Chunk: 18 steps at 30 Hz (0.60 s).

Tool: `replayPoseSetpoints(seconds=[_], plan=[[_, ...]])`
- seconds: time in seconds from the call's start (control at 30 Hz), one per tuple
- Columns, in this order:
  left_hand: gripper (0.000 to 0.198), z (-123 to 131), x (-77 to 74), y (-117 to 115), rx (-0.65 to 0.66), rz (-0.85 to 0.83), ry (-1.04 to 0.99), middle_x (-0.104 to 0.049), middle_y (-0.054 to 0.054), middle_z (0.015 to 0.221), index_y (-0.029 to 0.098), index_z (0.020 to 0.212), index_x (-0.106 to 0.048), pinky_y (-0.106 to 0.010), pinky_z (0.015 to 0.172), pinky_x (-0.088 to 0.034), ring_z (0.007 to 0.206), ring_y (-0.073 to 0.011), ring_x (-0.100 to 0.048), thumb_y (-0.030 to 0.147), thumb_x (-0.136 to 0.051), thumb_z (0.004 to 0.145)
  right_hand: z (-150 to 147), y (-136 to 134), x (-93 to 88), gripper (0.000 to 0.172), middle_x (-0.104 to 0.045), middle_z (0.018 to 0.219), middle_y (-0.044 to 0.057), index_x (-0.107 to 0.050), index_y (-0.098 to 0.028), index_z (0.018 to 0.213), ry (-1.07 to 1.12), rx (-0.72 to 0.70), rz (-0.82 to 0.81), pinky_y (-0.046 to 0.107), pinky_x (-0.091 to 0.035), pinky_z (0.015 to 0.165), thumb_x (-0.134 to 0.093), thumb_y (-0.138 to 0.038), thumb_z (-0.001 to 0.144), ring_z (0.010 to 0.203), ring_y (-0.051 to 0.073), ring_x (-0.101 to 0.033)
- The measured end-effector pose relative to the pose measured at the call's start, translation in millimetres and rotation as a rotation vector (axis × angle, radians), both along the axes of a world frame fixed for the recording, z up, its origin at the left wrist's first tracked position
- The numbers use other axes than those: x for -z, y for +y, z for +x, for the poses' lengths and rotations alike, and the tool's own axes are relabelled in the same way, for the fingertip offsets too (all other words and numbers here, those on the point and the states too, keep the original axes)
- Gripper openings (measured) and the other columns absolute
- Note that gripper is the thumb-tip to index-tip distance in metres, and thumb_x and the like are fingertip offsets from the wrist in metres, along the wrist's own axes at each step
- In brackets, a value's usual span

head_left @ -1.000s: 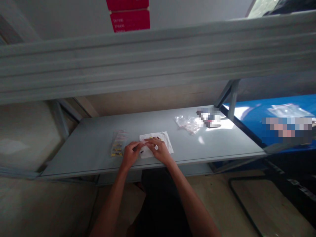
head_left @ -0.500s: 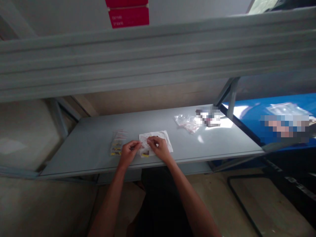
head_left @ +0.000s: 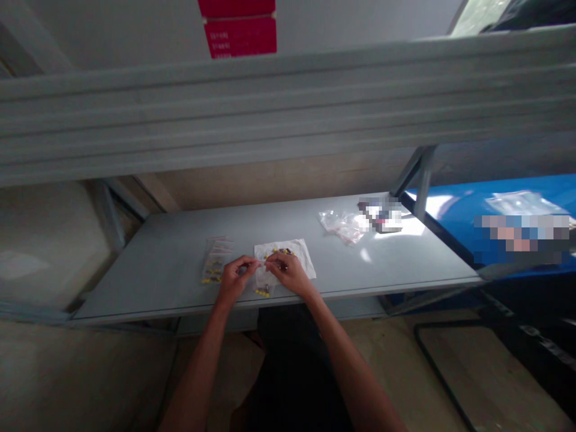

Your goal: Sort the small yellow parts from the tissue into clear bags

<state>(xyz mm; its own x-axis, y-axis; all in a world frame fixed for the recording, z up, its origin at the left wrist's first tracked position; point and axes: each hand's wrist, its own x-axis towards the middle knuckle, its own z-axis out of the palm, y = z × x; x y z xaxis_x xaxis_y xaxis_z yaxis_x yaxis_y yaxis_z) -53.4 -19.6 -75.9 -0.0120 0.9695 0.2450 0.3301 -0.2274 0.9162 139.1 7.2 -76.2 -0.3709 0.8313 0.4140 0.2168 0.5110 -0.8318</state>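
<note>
Near the shelf's front edge, my left hand [head_left: 235, 278] and my right hand [head_left: 289, 274] pinch the top edge of a small clear zip bag [head_left: 262, 279] from either side. Small yellow-and-dark parts [head_left: 262, 292] lie at the bottom of this bag. Behind my right hand, more yellow-and-dark parts [head_left: 283, 251] rest on a crumpled white sheet or bag [head_left: 306, 259]; my fingers hide some of them. To the left of my left hand lie several overlapping clear zip bags [head_left: 215, 264] with similar parts inside. What exactly the parts are is too small to tell.
Crumpled clear plastic bags [head_left: 344, 227] lie farther back on the grey shelf [head_left: 157, 258], beside a blurred-out item [head_left: 380, 215]. A thick grey beam [head_left: 270, 114] crosses above, with red boxes [head_left: 243, 36] over it. At right is a blue surface [head_left: 454, 222] with plastic bags.
My right fingers have come down and closer to my left along the bag's top. The bag hangs slightly lower, and more loose parts show behind my right hand.
</note>
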Motion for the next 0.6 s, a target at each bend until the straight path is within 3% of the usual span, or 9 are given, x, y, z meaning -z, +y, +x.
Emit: replayPoseSetpoints(seconds=[0.37,0.6], plan=[[0.027,1.3,-3.4,-0.1,0.060,-0.001,0.058,-0.072,-0.004,0.084,0.018,0.083,-0.072,-0.028,0.079,-0.048,0.084,-0.0200,-0.065,0.044,-0.065,0.087,-1.9,-1.0,0.5,0.016,-0.068,0.078,0.002,-0.069,-0.020,0.086,-0.036,0.014,0.012,0.026,-0.042,0.067,-0.058,-0.028,0.095,0.069,0.015,-0.058],[0.027,-1.3,2.6,0.6,0.021,-0.030,-0.059,-0.068,-0.003,0.083,0.019,0.084,-0.066,-0.027,0.080,-0.049,0.085,-0.0191,-0.064,0.046,-0.063,0.088,-3.8,-0.3,0.8,0.021,-0.067,0.074,0.001,-0.070,-0.019,0.084,-0.014,0.035,-0.006,0.025,-0.039,0.062,-0.061,-0.033,0.095,0.062,0.013,-0.053]])
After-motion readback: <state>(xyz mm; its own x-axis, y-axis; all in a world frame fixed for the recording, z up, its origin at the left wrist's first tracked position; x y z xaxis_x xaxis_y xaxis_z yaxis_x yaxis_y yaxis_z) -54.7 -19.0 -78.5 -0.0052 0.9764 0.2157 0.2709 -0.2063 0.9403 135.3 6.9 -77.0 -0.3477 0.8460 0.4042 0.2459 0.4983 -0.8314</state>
